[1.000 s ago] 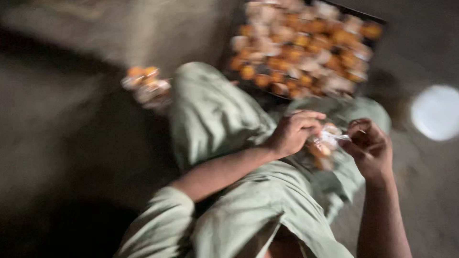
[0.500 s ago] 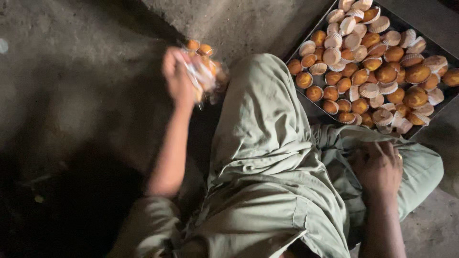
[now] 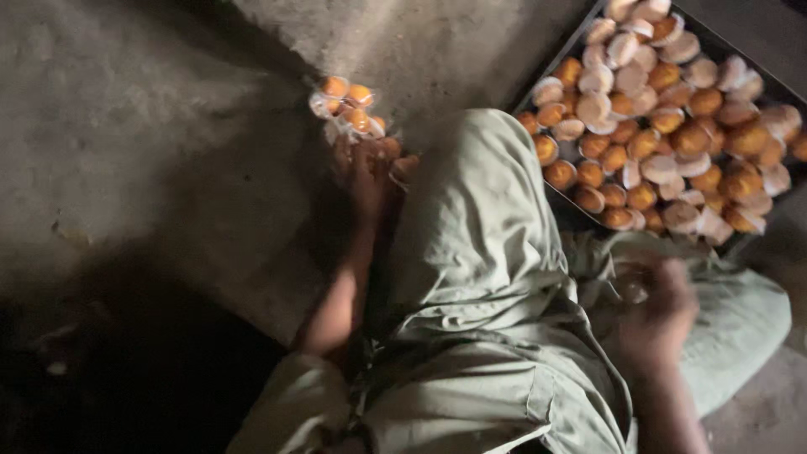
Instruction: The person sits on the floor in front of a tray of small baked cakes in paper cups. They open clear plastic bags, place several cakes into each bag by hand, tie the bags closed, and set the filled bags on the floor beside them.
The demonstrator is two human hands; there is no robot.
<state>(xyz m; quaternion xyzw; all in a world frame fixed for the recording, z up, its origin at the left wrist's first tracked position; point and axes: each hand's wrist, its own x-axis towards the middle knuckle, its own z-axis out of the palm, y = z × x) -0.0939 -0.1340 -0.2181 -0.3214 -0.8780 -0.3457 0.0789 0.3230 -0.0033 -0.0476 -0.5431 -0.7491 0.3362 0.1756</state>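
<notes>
A: Left hand (image 3: 363,181) is out on the concrete floor (image 3: 151,143), just left of the raised knee (image 3: 471,176), fingers stretched toward the bag (image 3: 349,105) of small orange cakes.

B: Gripping it?

A: Can't tell. It's blurred; the fingertips lie at the bag's near edge, touching or just short of it. The bag sits straight ahead of the fingers, farther from the body, with its long side roughly in line with the forearm.

B: And the right hand (image 3: 660,307)?

A: Resting low on the lap on the other side, fingers curled loosely, maybe around something small and pale. Too smeared to be sure. It's well apart from the bag; the left is clearly nearer.

B: Anything in the way?

A: Only the knee between the two hands. The tray (image 3: 538,76) of loose cakes lies beyond the knee on the right, nearer the right hand.
</notes>
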